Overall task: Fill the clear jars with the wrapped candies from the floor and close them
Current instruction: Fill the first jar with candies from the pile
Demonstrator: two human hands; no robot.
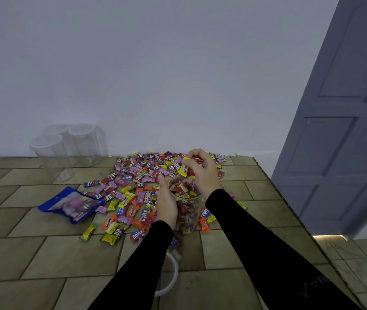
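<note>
Jar (187, 209) stood upright on tiled floor (32, 249), mouth open, filled most of the way with mixed wrapped sweets. Left hand (167, 204) wrapped round left side of jar, fingers curled against the wall, thumb up near the rim. Right hand (202, 173) held just above the jar mouth, fingers bunched and clamped on a fistful of candies: yellow candy (184, 167) pinched at the fingertips, red wrappers showing inside the palm. Black sleeves on both arms.

Candy pile (137, 175) spread across floor left of jar and behind it, reaching back to the wall (155, 74); pink, red, yellow, orange and blue wrappers. A few loose pieces just right of jar, touching or near its base. More pieces in front of jar, partly hidden under left arm.

Blue bag (73, 204) lay flat well left of jar, at edge of pile, clear window showing pink candies inside.

Three empty jars (66, 146) grouped far left of jar and behind it, against the wall, lids on.

White lid (170, 278) lay on floor in front of jar, largely hidden by left arm.

Grey door (339, 130) stood right of jar, behind it.
</note>
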